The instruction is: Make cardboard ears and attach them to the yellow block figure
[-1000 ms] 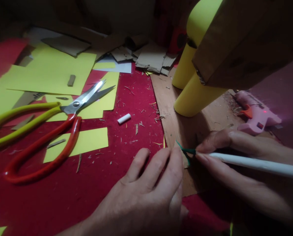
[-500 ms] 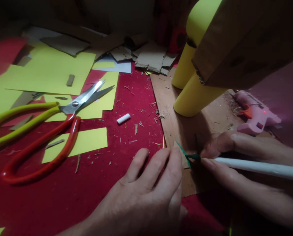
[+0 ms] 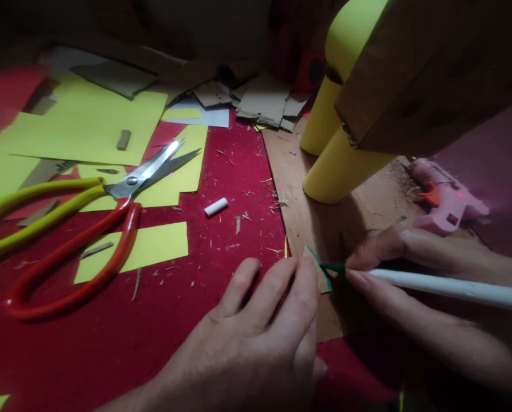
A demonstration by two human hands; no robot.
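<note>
My left hand (image 3: 268, 326) has its fingertips pressed on a small cardboard piece (image 3: 325, 281) with a green edge, on the brown board (image 3: 294, 212). From the right, my right hand (image 3: 427, 286) grips a white-barrelled marker (image 3: 453, 285) between thumb and fingers. The marker's green tip touches the piece's green edge, just right of my left fingertips. Much of the piece is hidden under my left fingers.
Open scissors (image 3: 131, 182) lie at the left over yellow paper (image 3: 110, 126). A cardboard form (image 3: 414, 86) on yellow tubes (image 3: 345, 169) rises at the upper right. Behind my right hand is a pink glue gun (image 3: 444, 200). Cardboard scraps (image 3: 266, 100) lie at the back.
The marker and my right hand have shifted slightly left and up along the green edge. My left hand has hardly moved.
</note>
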